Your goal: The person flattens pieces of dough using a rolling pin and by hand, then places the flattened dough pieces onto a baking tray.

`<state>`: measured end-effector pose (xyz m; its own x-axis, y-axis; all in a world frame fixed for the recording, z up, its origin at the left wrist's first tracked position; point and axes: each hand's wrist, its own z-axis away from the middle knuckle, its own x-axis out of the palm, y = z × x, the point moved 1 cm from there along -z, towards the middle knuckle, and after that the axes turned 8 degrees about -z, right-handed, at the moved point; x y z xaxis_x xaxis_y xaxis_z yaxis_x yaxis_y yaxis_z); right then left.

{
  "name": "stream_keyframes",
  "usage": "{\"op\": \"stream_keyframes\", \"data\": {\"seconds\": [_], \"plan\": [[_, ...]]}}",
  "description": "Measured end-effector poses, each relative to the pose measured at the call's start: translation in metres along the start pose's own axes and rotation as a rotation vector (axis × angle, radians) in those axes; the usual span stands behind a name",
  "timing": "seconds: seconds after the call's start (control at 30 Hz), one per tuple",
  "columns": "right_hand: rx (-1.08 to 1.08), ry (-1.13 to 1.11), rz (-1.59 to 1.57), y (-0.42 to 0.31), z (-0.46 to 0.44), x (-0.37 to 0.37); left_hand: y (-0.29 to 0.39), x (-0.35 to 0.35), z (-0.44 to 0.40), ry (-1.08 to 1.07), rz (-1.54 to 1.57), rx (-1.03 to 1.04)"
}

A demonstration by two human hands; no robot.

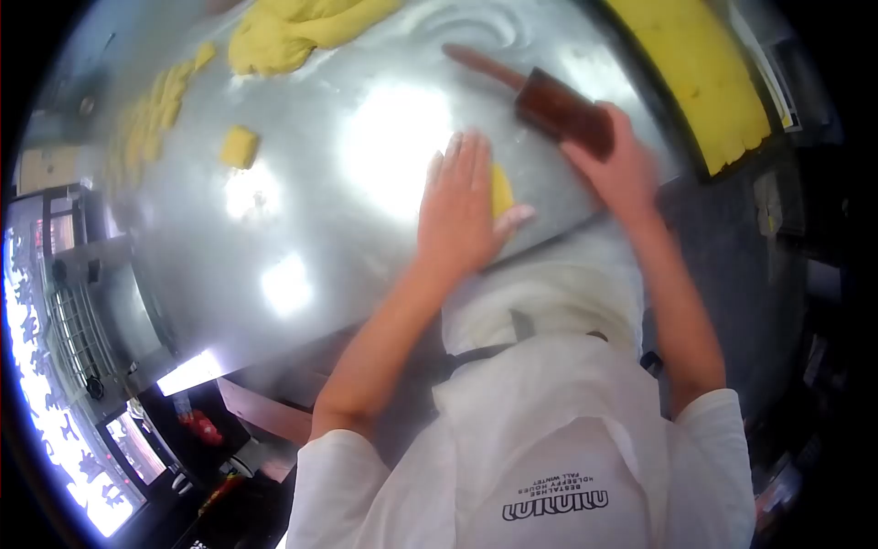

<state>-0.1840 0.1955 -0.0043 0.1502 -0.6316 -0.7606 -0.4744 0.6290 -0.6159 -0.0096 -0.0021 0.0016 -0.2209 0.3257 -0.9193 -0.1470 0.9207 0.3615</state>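
My left hand (462, 206) lies flat on the metal table, fingers stretched out together and thumb pointing off to the right. A piece of yellow dough (501, 190) shows between that thumb and the fingers; the palm hides the rest of it. My right hand (626, 169) is closed around the near end of a dark brown rolling pin (560, 110), whose thinner handle points to the upper left. A small block of yellow dough (240, 147) sits farther left on the table.
At the back lies a large mound of yellow dough (283, 37). Several dough pieces (160, 110) form a row at the far left. A dark-edged tray (718, 171) with flat yellow dough sheets (700, 82) stands at the right. The metal table (320, 201) ends just before my apron.
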Motion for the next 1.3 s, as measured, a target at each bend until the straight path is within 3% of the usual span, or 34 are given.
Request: {"op": "stream_keyframes", "data": {"seconds": [0.07, 0.13, 0.17, 0.23, 0.3, 0.4, 0.5, 0.57, 0.6, 0.73, 0.8, 0.93, 1.03, 1.07, 1.2, 1.3], "plan": [[-0.022, 0.010, -0.107, 0.004, -0.007, 0.001, -0.012, 0.006, 0.000, 0.072, 0.155, -0.037], [0.021, -0.176, -0.152, -0.018, 0.016, -0.018, -0.018, -0.026, 0.029, 0.256, 0.496, -0.266], [0.020, -0.246, -0.198, -0.028, 0.019, -0.021, -0.027, -0.052, 0.032, 0.315, 0.371, -0.322], [-0.011, -0.528, -0.137, -0.058, 0.025, -0.032, -0.052, -0.061, 0.046, 0.560, 0.446, -0.408], [-0.315, -0.612, -0.192, -0.074, 0.032, -0.012, -0.087, -0.044, 0.061, 0.277, -0.086, -0.268], [-0.296, -0.538, 0.052, -0.086, -0.003, 0.017, -0.091, -0.040, 0.038, 0.118, -0.247, -0.265], [-0.280, -0.439, -0.145, -0.093, -0.034, 0.032, -0.094, -0.047, 0.019, 0.199, -0.273, -0.241], [-0.343, -0.433, -0.104, -0.087, -0.020, 0.024, -0.101, -0.031, 0.039, 0.268, -0.298, -0.177], [-0.382, -0.460, -0.100, -0.086, -0.005, 0.012, -0.088, -0.034, 0.050, 0.276, -0.165, -0.228], [-0.518, -0.456, -0.105, -0.074, 0.033, 0.000, -0.059, -0.026, 0.089, 0.238, -0.207, -0.296], [-0.452, -0.447, -0.094, -0.075, 0.016, 0.012, -0.065, -0.027, 0.077, 0.233, -0.185, -0.348], [-0.408, -0.446, -0.147, -0.076, -0.009, 0.020, -0.083, -0.028, 0.056, 0.271, -0.381, -0.210], [-0.560, -0.436, -0.089, -0.066, 0.031, -0.008, -0.055, -0.022, 0.089, 0.224, -0.213, -0.317], [-0.544, -0.439, -0.106, -0.062, 0.032, -0.010, -0.048, -0.019, 0.096, 0.252, -0.212, -0.324], [-0.338, -0.525, -0.235, -0.063, 0.026, -0.006, -0.056, -0.042, 0.064, -0.121, -0.060, -0.620], [-0.008, -0.392, -0.491, -0.033, -0.018, 0.010, -0.039, -0.086, 0.016, 0.290, 0.491, -0.607]]}}
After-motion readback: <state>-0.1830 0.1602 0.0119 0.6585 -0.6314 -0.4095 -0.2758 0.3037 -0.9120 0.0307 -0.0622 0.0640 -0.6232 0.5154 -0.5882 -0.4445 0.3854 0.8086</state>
